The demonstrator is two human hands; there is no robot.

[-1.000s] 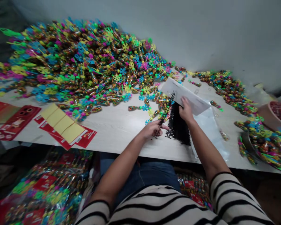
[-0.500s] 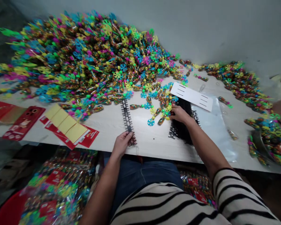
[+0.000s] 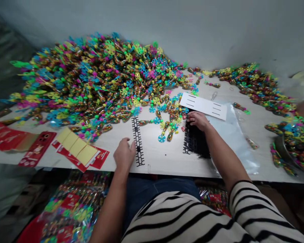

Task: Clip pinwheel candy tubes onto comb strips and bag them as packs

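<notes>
My left hand (image 3: 125,153) is just left of a black toothed plastic strip (image 3: 138,141) lying upright in view on the table; its fingers are apart and hold nothing. My right hand (image 3: 197,120) rests at the top of a stack of black strips (image 3: 199,141), fingers bent over it; whether they grip a strip is hard to see. A white slotted card (image 3: 204,106) lies just beyond that hand. Small candy-filled bottles with colourful fan tops (image 3: 171,130) lie between the single strip and the stack.
A large heap of the fan-topped bottles (image 3: 91,77) covers the back left, with more at right beside a metal bowl (image 3: 288,152). Clear plastic bags (image 3: 235,141) lie right of the stack. Red cards (image 3: 100,158), yellow slips (image 3: 76,145) and a red phone case (image 3: 38,148) are at left.
My left hand has let go of the single strip and moved slightly left. My right hand has shifted from the bottles onto the stack of strips. The camera view has tilted a little.
</notes>
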